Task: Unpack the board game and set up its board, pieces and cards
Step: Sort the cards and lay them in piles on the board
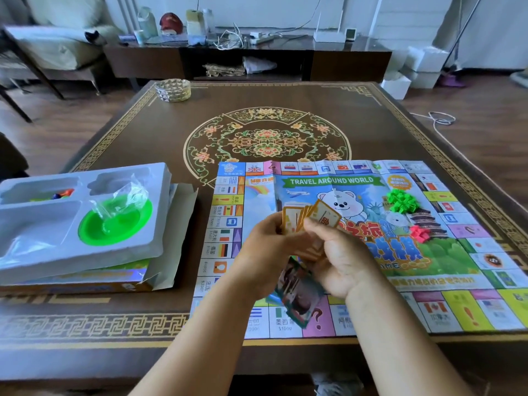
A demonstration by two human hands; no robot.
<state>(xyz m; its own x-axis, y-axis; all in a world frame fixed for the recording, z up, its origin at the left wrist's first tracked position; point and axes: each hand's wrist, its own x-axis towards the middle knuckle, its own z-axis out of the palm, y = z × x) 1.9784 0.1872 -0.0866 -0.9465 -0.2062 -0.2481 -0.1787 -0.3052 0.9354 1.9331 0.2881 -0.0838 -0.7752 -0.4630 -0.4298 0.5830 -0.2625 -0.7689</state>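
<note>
Both hands meet above the middle of the paper game board (328,184), which lies unfolded on the near right part of the table (143,132). The left hand (265,247) curls its fingers round a fan of orange-bordered cards (311,217), whose top edges stand up above the knuckles. The right hand (340,252) pinches the frontmost card of that fan between thumb and forefinger, and a second bundle of picture cards (298,295) hangs below the two palms; which hand holds that bundle cannot be told. On the board beyond the fingers sit a heap of green pieces (401,200) and, nearer the right edge, a smaller heap of red pieces (420,233), well apart from the hands. To the left, off the board, a white plastic tray (85,252) rests on the flattened game box (160,270); it holds a green bowl (114,224) with a crumpled clear bag (125,198) over it. The table top is dark brown with a gold border and a floral medallion. A faceted glass dish (173,89) stands at its far edge, and a low cabinet (248,58) crowded with bottles and cables runs along the wall.
</note>
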